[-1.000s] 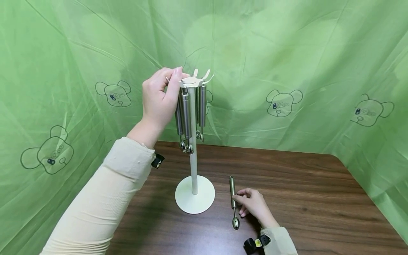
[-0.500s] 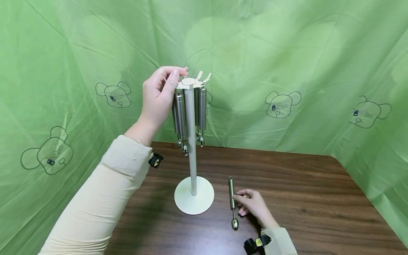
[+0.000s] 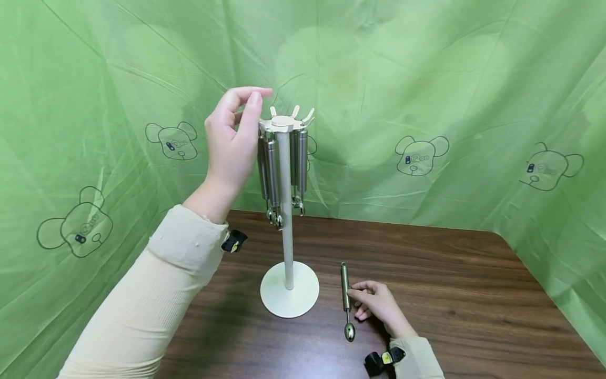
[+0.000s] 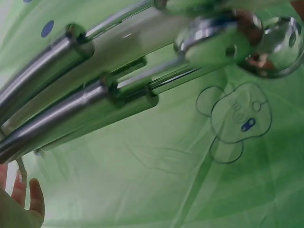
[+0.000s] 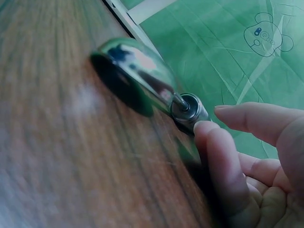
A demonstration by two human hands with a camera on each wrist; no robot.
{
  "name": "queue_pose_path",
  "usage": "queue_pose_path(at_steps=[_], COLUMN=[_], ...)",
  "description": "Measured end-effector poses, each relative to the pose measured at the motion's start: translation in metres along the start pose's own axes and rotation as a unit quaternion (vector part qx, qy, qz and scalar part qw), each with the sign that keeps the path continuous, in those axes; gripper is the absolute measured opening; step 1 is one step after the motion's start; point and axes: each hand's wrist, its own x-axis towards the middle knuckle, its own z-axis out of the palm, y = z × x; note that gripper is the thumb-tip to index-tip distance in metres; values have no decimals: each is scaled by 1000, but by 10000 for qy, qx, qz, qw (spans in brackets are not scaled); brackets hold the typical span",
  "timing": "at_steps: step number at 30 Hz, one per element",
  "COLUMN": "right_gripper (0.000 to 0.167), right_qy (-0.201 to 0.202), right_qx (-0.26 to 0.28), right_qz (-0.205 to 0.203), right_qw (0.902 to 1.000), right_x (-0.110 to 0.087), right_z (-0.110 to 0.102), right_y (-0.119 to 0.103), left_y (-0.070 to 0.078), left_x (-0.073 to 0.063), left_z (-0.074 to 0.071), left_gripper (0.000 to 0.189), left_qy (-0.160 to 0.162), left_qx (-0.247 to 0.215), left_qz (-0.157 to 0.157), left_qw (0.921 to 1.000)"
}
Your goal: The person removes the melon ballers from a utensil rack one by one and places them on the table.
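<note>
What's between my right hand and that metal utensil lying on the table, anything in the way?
Nothing visible: the right hand is right at the handle of the metal utensil. The white stand is on the utensil's other side, not between them.

The back and both sides are closed in by a green cloth (image 3: 355,68), by which straight creases and loose folds are shown. Bear heads (image 3: 421,163) are drawn on it in thin dark outline, each clearly seen one being marked with a dark blue patch and faint lettering. The far-left one is tilted; another, near the middle, is mostly hidden. Below, a tabletop (image 3: 454,289) is seen, patterned in dark brown wood grain. Its far right corner is rounded, and a pale sheen (image 3: 279,358) is spread over its near part.
</note>
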Motion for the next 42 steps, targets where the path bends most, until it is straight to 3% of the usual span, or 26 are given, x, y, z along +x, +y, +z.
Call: queue_pose_path(at_steps=[3,6,11,14,29,39,42], right_gripper=[45,45,45,44,43,43,43], right_qy=[12,47,78,116,100,124,141], right_qx=[-2,-12,-34,-32,-31,-4,-9], right_qz=[6,9,61,110,61,50,50], right_qw=[10000,10000,9999,9999,9999,9999,9999], right_x=[0,1,1,1,4,3,4], right_z=[0,-1,1,1,1,1,1], right_y=[-1,-2,-3,-4,1,2,2], left_y=[4,5,3,2,-9,-15,-16], left_x=[-2,-6,-11,-12,-9,-11,-11], left_z=[0,2,6,7,1,2,4], left_gripper=[27,28,28,29,30,30,30], left_qy=[-207,-418,-458,-406,-614,-353,-256], left_qx=[561,1052,1725,1845,1421,1647,1485], left_qz=[629,1257,1769,1854,2026,2370,2304], left_qw=[9962,9856,9679,9643,9670,9568,9614])
